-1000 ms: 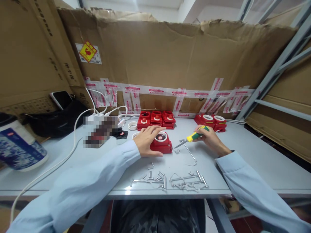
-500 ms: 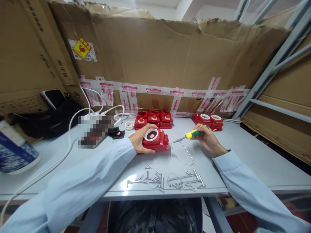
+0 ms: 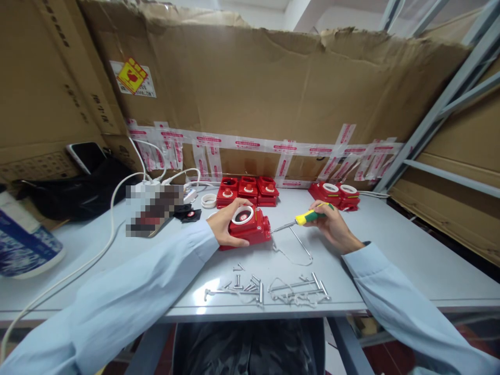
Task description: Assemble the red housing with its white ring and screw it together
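Note:
My left hand (image 3: pixel 226 225) is wrapped round a red box-shaped housing (image 3: pixel 255 234) with a white ring on its top, steadying it on the table. In my right hand (image 3: pixel 332 228) is a screwdriver (image 3: pixel 302 219) with a yellow and green handle. Its shaft points left, and the tip meets the right end of the housing, near a small screw too tiny to make out. A metal T-shaped rod (image 3: pixel 300 242) on a pale cord lies just below the screwdriver, the cord running up to the housing's end.
Loose screws (image 3: pixel 250 284) and more metal rods with cords (image 3: pixel 300 289) lie along the front edge. Red housings (image 3: pixel 247 191) stand at the back, with two more (image 3: pixel 339 196) at back right. White rings (image 3: pixel 208 201), black pieces (image 3: pixel 191 215) and a white cable (image 3: pixel 113 219) are on the left.
The screwdriver has moved slightly left, its tip now against the housing's end. The housing has tilted a little under my left hand.

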`<state>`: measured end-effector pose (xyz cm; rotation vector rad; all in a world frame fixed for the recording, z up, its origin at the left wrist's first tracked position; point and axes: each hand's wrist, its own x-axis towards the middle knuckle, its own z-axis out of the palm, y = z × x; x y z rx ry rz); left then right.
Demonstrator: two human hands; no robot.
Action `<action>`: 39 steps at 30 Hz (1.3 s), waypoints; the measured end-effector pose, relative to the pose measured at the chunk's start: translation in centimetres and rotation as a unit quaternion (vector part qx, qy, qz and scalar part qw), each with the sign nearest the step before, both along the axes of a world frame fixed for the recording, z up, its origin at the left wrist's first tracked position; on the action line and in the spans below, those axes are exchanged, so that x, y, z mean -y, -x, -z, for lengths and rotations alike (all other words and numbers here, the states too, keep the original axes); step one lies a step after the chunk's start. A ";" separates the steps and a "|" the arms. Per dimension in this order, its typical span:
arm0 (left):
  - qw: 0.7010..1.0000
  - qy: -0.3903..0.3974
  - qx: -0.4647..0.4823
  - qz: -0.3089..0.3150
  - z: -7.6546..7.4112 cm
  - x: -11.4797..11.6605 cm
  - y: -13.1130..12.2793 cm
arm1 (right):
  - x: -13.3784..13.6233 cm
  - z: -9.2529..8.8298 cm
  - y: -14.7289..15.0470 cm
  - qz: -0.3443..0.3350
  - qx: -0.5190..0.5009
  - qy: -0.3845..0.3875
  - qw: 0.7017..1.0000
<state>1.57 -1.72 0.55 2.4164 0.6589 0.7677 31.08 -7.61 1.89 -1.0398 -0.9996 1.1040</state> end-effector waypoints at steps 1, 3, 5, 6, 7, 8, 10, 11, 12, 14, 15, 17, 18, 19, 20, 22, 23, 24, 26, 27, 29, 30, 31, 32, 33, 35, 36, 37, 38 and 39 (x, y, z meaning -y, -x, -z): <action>1.000 -0.001 0.000 0.000 0.0 0.0 0.0 | 0.0 0.0 0.0 -0.001 0.001 -0.001 1.000; 1.000 -0.001 -0.002 0.001 0.0 0.0 0.0 | 0.1 0.0 0.0 -0.002 0.002 -0.001 1.000; 1.000 -0.002 -0.004 0.002 -0.1 0.0 0.0 | 0.1 -0.1 0.1 -0.002 0.004 -0.002 1.000; 1.000 -0.004 -0.005 0.002 -0.1 0.1 0.0 | 0.2 -0.1 0.1 -0.003 0.005 -0.003 1.000; 1.000 -0.007 -0.008 0.001 -0.1 0.1 0.0 | 0.3 -0.1 0.2 -0.004 0.007 -0.006 1.000; 1.000 -0.010 -0.012 -0.002 -0.1 0.1 -0.1 | 0.4 -0.1 0.2 -0.007 0.010 -0.009 1.000; 1.000 -0.011 -0.025 -0.012 -0.1 0.2 -0.1 | 0.5 -0.1 0.2 -0.019 0.024 -0.012 0.999; 0.999 -0.011 -0.034 -0.016 -0.1 0.2 -0.2 | 0.5 -0.1 0.1 -0.031 0.038 -0.008 0.999; 0.999 -0.012 -0.045 -0.016 0.0 0.2 -0.3 | 0.6 -0.1 -0.1 -0.045 0.058 0.004 0.997; 0.997 -0.022 -0.067 -0.009 0.2 0.1 -0.4 | 0.5 -0.1 -0.7 -0.077 0.107 0.043 0.990; 0.997 -0.030 -0.077 -0.004 0.3 0.1 -0.5 | 0.5 0.0 -1.1 -0.096 0.133 0.066 0.984; 0.994 -0.048 -0.094 0.001 0.4 0.0 -0.6 | 0.4 0.0 -2.0 -0.135 0.180 0.104 0.969; 0.993 -0.060 -0.102 0.000 0.4 0.0 -0.6 | 0.3 0.1 -2.4 -0.156 0.202 0.117 0.960; 0.991 -0.075 -0.111 -0.003 0.4 0.0 -0.7 | 0.2 0.1 -2.8 -0.178 0.224 0.125 0.950; 0.988 -0.096 -0.123 -0.010 0.3 0.1 -0.8 | 0.2 0.1 -3.1 -0.197 0.245 0.128 0.941; 0.976 -0.149 -0.155 -0.033 0.0 0.5 -1.0 | 0.2 0.0 -3.5 -0.225 0.280 0.128 0.925; 0.968 -0.177 -0.173 -0.041 -0.2 0.8 -1.2 | 0.3 0.0 -3.5 -0.236 0.291 0.128 0.918; 0.959 -0.204 -0.190 -0.044 -0.5 1.1 -1.5 | 0.4 -0.1 -3.4 -0.247 0.300 0.129 0.913; 0.943 -0.250 -0.220 -0.027 -0.9 1.7 -2.2 | 0.6 -0.2 -3.3 -0.270 0.314 0.134 0.900; 0.935 -0.265 -0.235 -0.012 -1.0 1.9 -2.5 | 0.7 -0.2 -3.2 -0.280 0.323 0.136 0.894; 0.926 -0.274 -0.258 0.021 -1.2 2.1 -3.1 | 0.9 -0.3 -3.3 -0.294 0.336 0.136 0.885; 0.924 -0.272 -0.266 0.033 -1.2 2.1 -3.3 | 0.9 -0.3 -3.3 -0.298 0.340 0.134 0.882; 0.924 -0.268 -0.270 0.041 -1.2 2.0 -3.5 | 1.0 -0.3 -3.4 -0.301 0.343 0.133 0.880; 0.924 -0.264 -0.273 0.045 -1.2 2.0 -3.5 | 0.9 -0.3 -3.5 -0.303 0.343 0.133 0.879; 0.924 -0.261 -0.275 0.045 -1.2 2.0 -3.6 | 0.9 -0.3 -3.5 -0.305 0.341 0.135 0.879; 0.924 -0.258 -0.278 0.045 -1.3 1.9 -3.6 | 0.9 -0.2 -3.6 -0.308 0.337 0.139 0.879; 0.924 -0.256 -0.280 0.045 -1.3 1.9 -3.6 | 0.8 -0.2 -3.6 -0.310 0.334 0.140 0.879; 0.924 -0.253 -0.282 0.045 -1.3 1.9 -3.6 | 0.8 -0.1 -3.6 -0.312 0.333 0.140 0.879; 0.924 -0.251 -0.285 0.045 -1.4 2.0 -3.6 | 0.8 -0.1 -3.6 -0.315 0.335 0.139 0.877; 0.924 -0.249 -0.288 0.044 -1.4 2.0 -3.6 | 0.9 -0.1 -3.5 -0.315 0.338 0.139 0.876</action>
